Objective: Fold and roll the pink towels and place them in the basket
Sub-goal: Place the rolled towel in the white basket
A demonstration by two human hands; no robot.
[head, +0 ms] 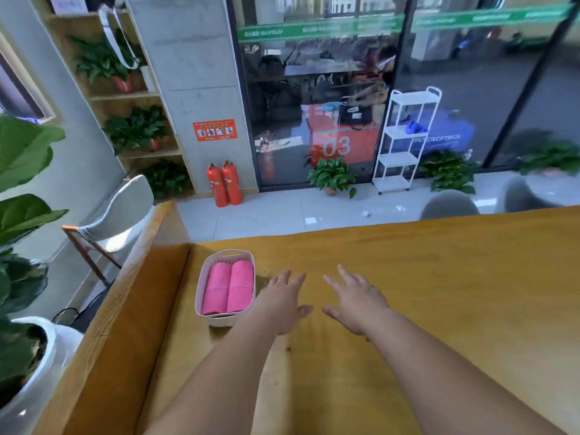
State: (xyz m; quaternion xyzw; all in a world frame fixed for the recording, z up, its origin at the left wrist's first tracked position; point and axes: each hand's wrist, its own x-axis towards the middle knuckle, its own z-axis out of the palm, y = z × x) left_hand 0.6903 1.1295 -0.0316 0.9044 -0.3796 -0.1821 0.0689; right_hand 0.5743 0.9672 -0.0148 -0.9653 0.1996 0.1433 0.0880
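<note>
Two pink towels [240,285] rolled, in basket [221,320] | left hand [279,301], right hand [357,301] splayed, empty

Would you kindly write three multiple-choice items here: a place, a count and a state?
1. Where is the basket? A. on the table, left of the left hand B. on a chair C. between the hands
2. How many red fire extinguishers are there? A. one B. two C. four
3. How are the hands? A. both gripping towels B. both open, empty C. clasped together
Key: 1 A, it sits beside that hand; 2 B, a pair stands together; 3 B, the right hand and left hand spread their fingers.
</note>
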